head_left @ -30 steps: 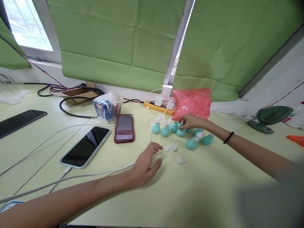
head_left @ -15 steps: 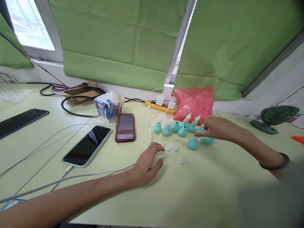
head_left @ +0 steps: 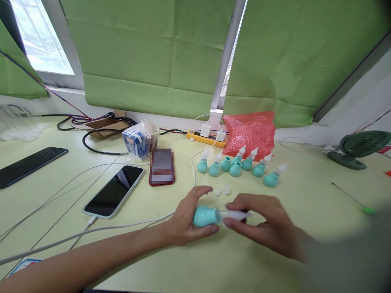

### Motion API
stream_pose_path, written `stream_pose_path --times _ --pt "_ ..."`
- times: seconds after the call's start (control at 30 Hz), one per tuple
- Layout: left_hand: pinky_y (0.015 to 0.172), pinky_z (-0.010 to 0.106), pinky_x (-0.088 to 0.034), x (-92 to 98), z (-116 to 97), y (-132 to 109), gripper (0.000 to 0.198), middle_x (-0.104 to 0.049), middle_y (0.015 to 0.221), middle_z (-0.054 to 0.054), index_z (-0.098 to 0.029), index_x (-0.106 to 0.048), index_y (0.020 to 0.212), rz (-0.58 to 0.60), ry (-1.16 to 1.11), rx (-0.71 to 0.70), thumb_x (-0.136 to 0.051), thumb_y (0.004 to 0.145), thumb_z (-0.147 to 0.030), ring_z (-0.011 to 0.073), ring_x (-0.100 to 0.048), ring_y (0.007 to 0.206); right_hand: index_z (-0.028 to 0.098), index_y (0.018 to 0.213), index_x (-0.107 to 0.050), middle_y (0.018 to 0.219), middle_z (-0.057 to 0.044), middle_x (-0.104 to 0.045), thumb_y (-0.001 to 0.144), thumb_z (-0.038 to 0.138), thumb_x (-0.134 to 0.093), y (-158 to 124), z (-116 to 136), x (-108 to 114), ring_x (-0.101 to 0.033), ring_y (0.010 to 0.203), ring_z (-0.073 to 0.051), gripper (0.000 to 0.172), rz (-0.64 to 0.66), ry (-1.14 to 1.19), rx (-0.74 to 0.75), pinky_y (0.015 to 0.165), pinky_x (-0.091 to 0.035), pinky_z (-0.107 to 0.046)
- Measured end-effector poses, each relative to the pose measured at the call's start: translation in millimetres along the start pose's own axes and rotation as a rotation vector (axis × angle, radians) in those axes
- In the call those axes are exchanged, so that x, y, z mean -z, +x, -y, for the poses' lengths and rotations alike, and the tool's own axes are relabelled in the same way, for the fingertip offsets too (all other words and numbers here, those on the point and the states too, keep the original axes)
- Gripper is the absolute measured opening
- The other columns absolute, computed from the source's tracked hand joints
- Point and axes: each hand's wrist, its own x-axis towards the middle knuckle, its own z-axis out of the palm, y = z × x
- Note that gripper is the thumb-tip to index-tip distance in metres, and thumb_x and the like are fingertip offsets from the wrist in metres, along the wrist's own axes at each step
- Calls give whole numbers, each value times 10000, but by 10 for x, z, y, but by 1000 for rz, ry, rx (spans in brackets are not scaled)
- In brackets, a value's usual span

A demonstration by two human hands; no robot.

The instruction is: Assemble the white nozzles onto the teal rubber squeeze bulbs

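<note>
Both hands are low over the table's near middle. The left hand [head_left: 186, 221] is wrapped around a teal bulb [head_left: 203, 215], thumb below and fingers curled over the top, holding it on its side just above the surface. The right hand [head_left: 262, 226] comes in from the other side, thumb and fingertips pinched narrow on the clear nozzle [head_left: 236, 213] that sticks out of the bulb's neck. The two parts meet between the hands. Whether the nozzle is fully seated I cannot tell, as the fingers cover the joint.

By the look of it, this is the fitting step, nozzle to bulb. It calls for the nozzle to be kept in line with the neck, and for the left grip to hold firm without squashing the soft bulb.

Just beyond the hands lie a few loose clear caps [head_left: 221, 190]. Behind them stands a row of teal bulbs [head_left: 235, 168], most already wearing white tips, with one at the right end [head_left: 271, 179] set a little apart. Further back are a pink bubble-wrap bag [head_left: 250, 132] and a yellow power strip [head_left: 206, 138]. A white cable [head_left: 122, 226] runs under the left wrist, and left of it are a light-cased phone [head_left: 114, 191] and a red phone [head_left: 161, 167]. A green fan [head_left: 356, 148] sits far right on the pale table [head_left: 214, 264].
</note>
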Motion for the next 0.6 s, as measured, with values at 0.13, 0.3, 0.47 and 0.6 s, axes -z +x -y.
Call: stream_pose_path --times 0.13,0.3,0.47,0.6 --pt "599 253 -392 -19 -35 19 181 -526 714 34 -144 -479 842 108 137 128 -444 778 -309 148 -495 648 163 559 -465 472 39 -431 773 321 -478 -34 -213 -421 -395 392 -56 267 -178 382 -359 380 -326 -184" --pt "539 229 -346 -28 -59 48 192 -499 650 18 -133 -495 780 134 199 188 -409 799 -304 136 -464 599 150 498 -427 393 63 -344 729 440 -481 45 -402 -581 -287 325 -33 375 -193 809 -789 314 -191 -164" --pt "623 226 -367 -18 -37 63 210 -545 759 27 -146 -517 870 75 94 258 -439 789 -323 143 -488 682 165 468 -380 321 80 -277 747 442 -442 89 -489 -551 -212 290 -33 397 -126 889 -897 316 -150 -177" --pt "584 220 -373 -49 38 71 286 -565 693 -2 -174 -471 1018 -85 -98 466 -448 785 -339 129 -497 602 151 477 -431 410 47 -361 760 389 -453 136 -617 -512 -310 374 -52 370 -153 402 -577 383 -244 -193"
